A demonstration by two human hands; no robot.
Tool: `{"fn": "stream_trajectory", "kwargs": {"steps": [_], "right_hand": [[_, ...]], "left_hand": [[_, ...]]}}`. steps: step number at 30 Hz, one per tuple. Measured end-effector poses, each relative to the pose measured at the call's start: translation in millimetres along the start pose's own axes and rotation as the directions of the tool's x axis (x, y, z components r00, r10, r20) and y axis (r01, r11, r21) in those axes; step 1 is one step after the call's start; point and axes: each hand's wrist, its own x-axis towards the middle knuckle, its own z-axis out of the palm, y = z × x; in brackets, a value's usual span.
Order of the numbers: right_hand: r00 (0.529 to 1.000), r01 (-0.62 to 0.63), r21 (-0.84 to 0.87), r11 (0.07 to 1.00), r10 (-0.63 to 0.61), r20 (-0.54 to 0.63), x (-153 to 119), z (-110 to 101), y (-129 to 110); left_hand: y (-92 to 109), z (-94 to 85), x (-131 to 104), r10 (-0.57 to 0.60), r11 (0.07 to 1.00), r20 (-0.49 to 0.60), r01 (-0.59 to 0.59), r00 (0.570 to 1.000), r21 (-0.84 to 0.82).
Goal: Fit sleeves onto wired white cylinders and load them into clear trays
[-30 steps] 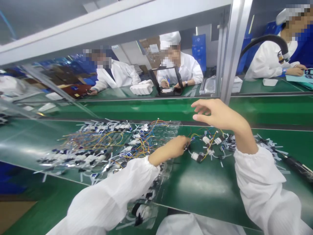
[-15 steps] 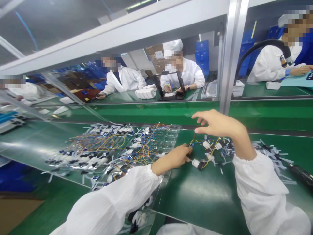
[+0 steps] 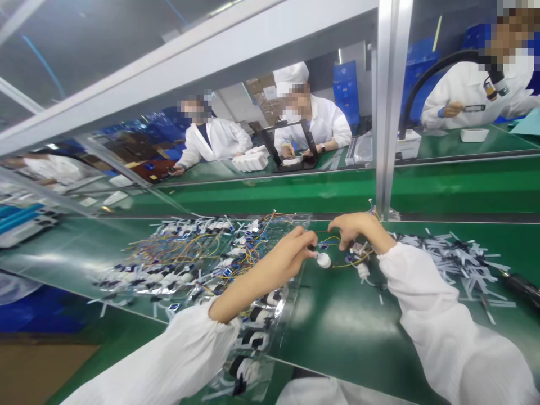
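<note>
My left hand [image 3: 298,247] is closed on a small wired part with a white cylindrical body [image 3: 324,260], held just above the green table by its dark end. Coloured wires [image 3: 331,241] run from it toward my right hand [image 3: 356,229], whose curled fingers pinch the wires. More of these white parts [image 3: 363,271] lie beneath and beside my right hand, partly hidden by it. Left of my hands, a clear plastic tray [image 3: 291,281] bears rows of similar white-and-black parts [image 3: 169,277] with tangled yellow, red and blue wires.
A pile of white and black strips [image 3: 464,261] lies to the right, beside a black-handled tool [image 3: 521,289]. A metal post [image 3: 388,112] rises behind the table. Beyond the green divider [image 3: 261,194], several co-workers in white sit at another bench.
My left hand has drawn back left with the white part, which has come away from the others. My right hand has come down from above and closed on the wires.
</note>
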Motion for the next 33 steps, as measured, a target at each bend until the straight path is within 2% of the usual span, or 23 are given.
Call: {"fn": "stream_trajectory", "kwargs": {"steps": [4, 8, 11, 14, 16, 18, 20, 21, 22, 24, 27, 29, 31, 33], "right_hand": [[0.999, -0.002, 0.043, 0.999, 0.004, -0.044, -15.4, -11.7, 17.1], [0.995, -0.040, 0.097, 0.994, 0.049, -0.082, -36.2, -22.4, 31.4], [0.986, -0.092, 0.119, 0.989, 0.106, -0.125, -49.3, -27.8, 41.6], [0.970, -0.115, 0.124, 0.986, 0.139, -0.200, -61.5, -32.0, 46.8], [0.960, -0.048, 0.143, 0.989, 0.086, -0.267, -70.4, -34.4, 44.0], [0.942, 0.092, 0.158, 0.983, -0.035, -0.333, -78.7, -36.1, 35.8], [0.932, 0.220, 0.155, 0.963, -0.160, -0.326, -83.4, -36.7, 24.7], [0.942, 0.230, 0.153, 0.961, -0.180, -0.284, -83.7, -36.7, 19.8], [0.959, 0.203, 0.152, 0.967, -0.165, -0.231, -82.4, -36.6, 16.3], [0.985, 0.073, 0.150, 0.986, -0.048, -0.163, -75.8, -36.2, 15.8], [0.963, -0.132, 0.173, 0.976, 0.168, -0.213, -62.1, -34.7, 31.0], [0.946, -0.218, 0.214, 0.952, 0.260, -0.192, -54.4, -32.1, 45.0], [0.949, -0.272, 0.255, 0.928, 0.303, -0.091, -48.0, -28.2, 55.0], [0.958, -0.278, 0.293, 0.915, 0.285, 0.019, -41.0, -23.2, 59.0]], "left_hand": [[12.3, -21.1, 0.7, 0.063, 0.997, -0.096, -0.059, 0.993, 0.042], [24.4, -37.5, 3.8, 0.101, 0.994, -0.227, -0.088, 0.969, 0.069], [33.1, -45.3, 5.4, 0.020, 1.000, -0.317, -0.016, 0.948, 0.013], [39.2, -46.4, 8.1, -0.107, 0.985, -0.344, 0.052, 0.933, -0.166], [40.9, -43.9, 10.9, -0.139, 0.964, -0.334, 0.051, 0.932, -0.259], [40.8, -40.6, 13.9, -0.142, 0.956, -0.327, 0.044, 0.934, -0.289], [39.2, -37.9, 16.2, -0.154, 0.949, -0.325, 0.049, 0.933, -0.311], [37.8, -37.1, 16.9, -0.167, 0.942, -0.325, 0.054, 0.931, -0.331], [36.1, -36.5, 17.4, -0.183, 0.934, -0.326, 0.060, 0.927, -0.353], [31.9, -35.7, 17.8, -0.218, 0.918, -0.332, 0.077, 0.918, -0.390], [24.3, -33.3, 18.1, -0.263, 0.908, -0.346, 0.109, 0.901, -0.404], [19.2, -30.3, 18.2, -0.290, 0.900, -0.343, 0.133, 0.893, -0.416], [14.6, -26.8, 18.3, -0.311, 0.888, -0.332, 0.148, 0.890, -0.435], [10.9, -23.8, 18.1, -0.321, 0.880, -0.325, 0.154, 0.889, -0.448]]}}
